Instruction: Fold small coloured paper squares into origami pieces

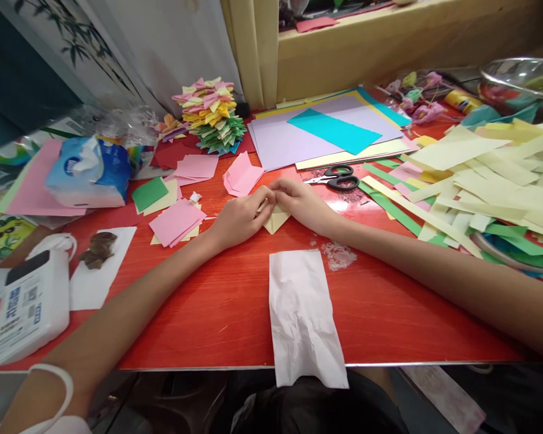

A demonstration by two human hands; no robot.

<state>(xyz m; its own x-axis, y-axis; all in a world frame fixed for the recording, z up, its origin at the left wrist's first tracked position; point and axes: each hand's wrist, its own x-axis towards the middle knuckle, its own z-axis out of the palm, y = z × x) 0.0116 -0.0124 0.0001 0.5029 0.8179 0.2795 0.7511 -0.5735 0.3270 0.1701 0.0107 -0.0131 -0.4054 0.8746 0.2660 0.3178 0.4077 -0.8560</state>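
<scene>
Both my hands meet over a small cream paper piece on the red table. My left hand has its fingers bent and pressed onto the paper from the left. From the right, my right hand pinches it, fingertips touching those of the left. The paper's lower part shows as a folded point; its upper part is hidden under the fingers. Just behind lies a folded pink paper. Black-handled scissors rest beyond my right hand. Stacked pink squares lie beside my left hand.
A crumpled white sheet hangs over the front edge. Cream strips pile up at right. Behind are large coloured sheets and a stack of folded papers. A tissue pack and white power strip stand left.
</scene>
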